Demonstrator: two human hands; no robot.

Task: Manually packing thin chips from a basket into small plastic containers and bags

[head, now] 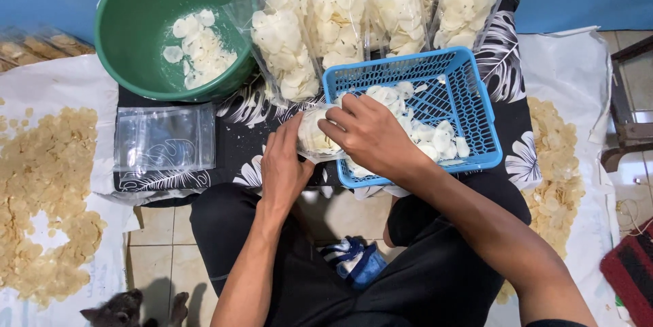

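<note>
My left hand grips the lower side of a small clear plastic bag partly filled with pale round chips. My right hand rests on top of that bag at its mouth, fingers curled over it. The bag lies at the left rim of a blue plastic basket that holds more loose white chips. Both hands touch the bag above a black cloth with a white leaf print.
A green bowl with a few chips stands at back left. Several filled clear bags lean behind the basket. Empty clear bags lie flat on the left. Yellowish chips spread on white sheets either side. A small grey animal sits at lower left.
</note>
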